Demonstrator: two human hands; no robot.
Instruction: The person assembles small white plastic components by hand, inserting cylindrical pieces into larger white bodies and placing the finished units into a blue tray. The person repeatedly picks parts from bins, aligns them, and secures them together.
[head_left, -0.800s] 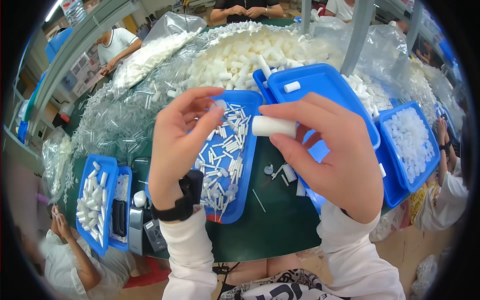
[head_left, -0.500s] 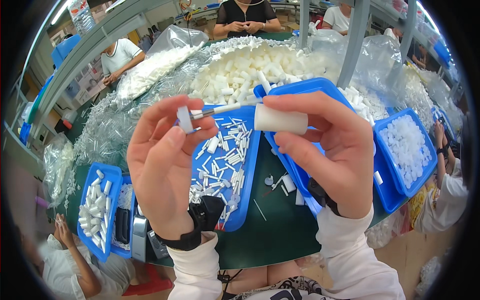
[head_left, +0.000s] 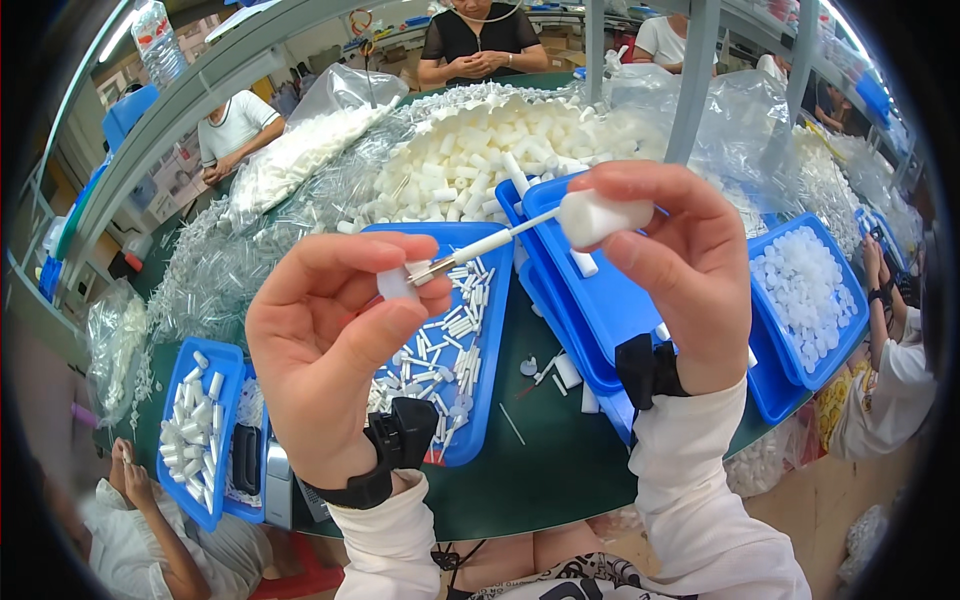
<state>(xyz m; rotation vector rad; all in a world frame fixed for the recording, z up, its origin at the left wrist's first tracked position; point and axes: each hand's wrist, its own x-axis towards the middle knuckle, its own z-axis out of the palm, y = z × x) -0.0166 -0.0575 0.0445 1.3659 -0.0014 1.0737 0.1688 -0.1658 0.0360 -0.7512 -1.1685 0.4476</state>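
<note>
My left hand point(head_left: 325, 355) is closed, pinching a white disc-shaped cap point(head_left: 397, 284) between thumb and fingers. Metal prongs and a white sleeve with a thin white rod point(head_left: 490, 243) stick out of the cap, slanting up to the right. In my right hand point(head_left: 690, 275), thumb and fingers grip a white cylinder point(head_left: 605, 218), its flat end turned to the left. The rod's thin tip meets that end; whether it has gone inside I cannot tell. Below my left hand lies a blue tray point(head_left: 492, 380) of small white tubes and clear discs.
Stacked blue trays point(head_left: 625, 310) stand behind my right hand. Beyond is a heap of white cylinders point(head_left: 480, 150). A tray of translucent pieces point(head_left: 815, 378) is at the right, another of white tubes point(head_left: 212, 512) at the left. Loose parts lie on the green table point(head_left: 540, 470). Co-workers sit around.
My left hand has moved slightly down, and the rod now slants up. My right hand has shifted right with the cylinder, whose end is now turned more toward view and meets the rod's tip.
</note>
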